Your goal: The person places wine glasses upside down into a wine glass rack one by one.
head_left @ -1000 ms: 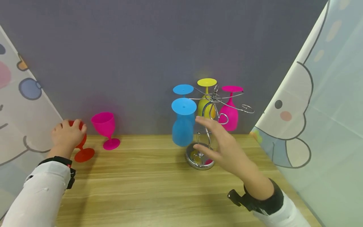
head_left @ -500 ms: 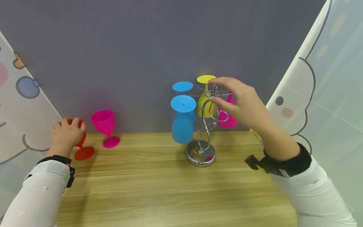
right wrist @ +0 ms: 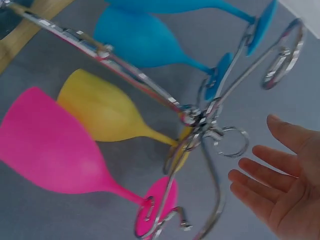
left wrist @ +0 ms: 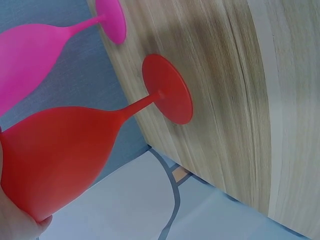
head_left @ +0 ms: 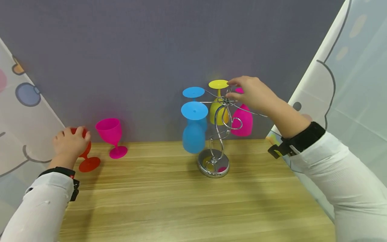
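I logged one red plastic-looking goblet (left wrist: 70,152), rim up, axis vertical, on the wood-grained table (head_left: 169,201), left hand (head_left: 71,144) grasping it; one upright magenta goblet (head_left: 109,131) beside; one chrome-wire rack (head_left: 213,173): two blue goblets (head_left: 194,138), one yellow goblet (head_left: 217,112), one hanging magenta goblet (head_left: 243,122), all inverted. Only the right wrist view showed the right hand (right wrist: 280,185) released, apart from the top ring (right wrist: 246,141).

On the far left of the table (head_left: 163,201) was one goblet (left wrist: 87,145), a second goblet (head_left: 111,131) was to its right, and farther right a rack (head_left: 216,172) carried four hanging goblets (head_left: 194,139)
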### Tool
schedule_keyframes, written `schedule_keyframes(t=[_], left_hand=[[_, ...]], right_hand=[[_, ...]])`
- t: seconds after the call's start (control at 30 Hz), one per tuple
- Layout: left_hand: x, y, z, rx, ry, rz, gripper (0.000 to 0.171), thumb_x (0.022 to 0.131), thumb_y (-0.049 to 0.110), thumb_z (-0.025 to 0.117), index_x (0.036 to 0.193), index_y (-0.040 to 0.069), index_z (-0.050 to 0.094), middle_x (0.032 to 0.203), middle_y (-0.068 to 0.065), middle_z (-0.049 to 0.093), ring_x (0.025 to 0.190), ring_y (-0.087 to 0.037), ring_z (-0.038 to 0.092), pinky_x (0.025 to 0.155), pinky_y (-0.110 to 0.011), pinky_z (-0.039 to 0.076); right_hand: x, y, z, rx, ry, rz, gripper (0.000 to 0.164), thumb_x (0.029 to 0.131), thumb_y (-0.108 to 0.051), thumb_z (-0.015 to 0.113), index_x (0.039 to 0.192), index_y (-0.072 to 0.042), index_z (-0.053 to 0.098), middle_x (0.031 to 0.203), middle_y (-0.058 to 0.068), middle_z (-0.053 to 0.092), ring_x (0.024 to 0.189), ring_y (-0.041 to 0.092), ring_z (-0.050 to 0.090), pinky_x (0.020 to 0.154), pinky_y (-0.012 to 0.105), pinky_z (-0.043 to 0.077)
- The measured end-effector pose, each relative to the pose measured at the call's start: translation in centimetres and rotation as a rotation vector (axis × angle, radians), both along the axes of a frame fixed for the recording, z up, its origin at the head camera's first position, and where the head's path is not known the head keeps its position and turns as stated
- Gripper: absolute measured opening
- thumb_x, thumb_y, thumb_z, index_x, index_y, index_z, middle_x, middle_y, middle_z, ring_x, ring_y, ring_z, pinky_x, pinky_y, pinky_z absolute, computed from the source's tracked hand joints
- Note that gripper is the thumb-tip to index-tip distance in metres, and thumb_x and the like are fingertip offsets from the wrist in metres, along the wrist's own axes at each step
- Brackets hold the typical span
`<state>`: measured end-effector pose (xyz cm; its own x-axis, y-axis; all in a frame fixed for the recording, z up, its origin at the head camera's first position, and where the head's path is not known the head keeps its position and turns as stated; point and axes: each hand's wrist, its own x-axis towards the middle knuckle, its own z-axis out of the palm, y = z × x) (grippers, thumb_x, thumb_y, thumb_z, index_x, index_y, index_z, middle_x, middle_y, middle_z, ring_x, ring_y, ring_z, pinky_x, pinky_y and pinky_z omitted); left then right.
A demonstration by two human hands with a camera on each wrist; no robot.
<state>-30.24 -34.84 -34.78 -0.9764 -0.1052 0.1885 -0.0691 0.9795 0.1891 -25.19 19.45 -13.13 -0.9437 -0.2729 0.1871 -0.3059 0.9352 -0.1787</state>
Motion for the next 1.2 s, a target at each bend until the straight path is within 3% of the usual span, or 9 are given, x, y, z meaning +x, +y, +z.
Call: schedule_keyframes(t=[0.17,0.5,0.93,1.2], left_hand=[[-0.2,-0.1,-0.2,-0.006,-0.005,0.001,0.05,0.102,0.036,0.026,0.135,0.0,0.03,0.127,-0.044,0.021,0.113,-0.065,0.021,0.095,-0.073,0.021],[-0.5,-0.3,-0.4,0.009,0.0,0.0,0.052,0.102,0.039,0.025,0.137,0.001,0.03,0.128,-0.044,0.019,0.115,-0.065,0.02,0.097,-0.073,0.019],[-0.4,-0.3,-0.4,0.0,0.013,-0.004,0.051,0.102,0.038,0.026,0.136,0.0,0.03,0.128,-0.044,0.02,0.115,-0.065,0.021,0.096,-0.073,0.02],[-0.4,-0.3,-0.6,0.0,0.013,-0.006,0.051,0.102,0.037,0.026,0.136,0.0,0.03,0.127,-0.045,0.02,0.115,-0.066,0.021,0.096,-0.073,0.02]], right_hand=[[-1.6,0.6,-0.4,0.01,-0.024,0.009,0.049,0.097,-0.027,0.058,0.139,-0.004,0.049,0.139,0.019,0.053,0.128,0.038,0.048,0.104,0.054,0.041],[-3.8,1.5,-0.7,-0.054,-0.001,0.052,0.033,0.094,-0.023,0.063,0.123,-0.005,0.064,0.11,0.016,0.069,0.101,0.029,0.062,0.087,0.042,0.049],[-3.9,1.5,-1.0,-0.102,0.036,-0.004,0.031,0.093,-0.028,0.064,0.117,-0.009,0.07,0.109,0.014,0.072,0.108,0.031,0.062,0.088,0.044,0.048],[-3.8,1.4,-1.4,-0.102,0.065,0.002,0.031,0.093,-0.029,0.063,0.116,-0.01,0.071,0.107,0.014,0.072,0.105,0.029,0.063,0.081,0.04,0.048]])
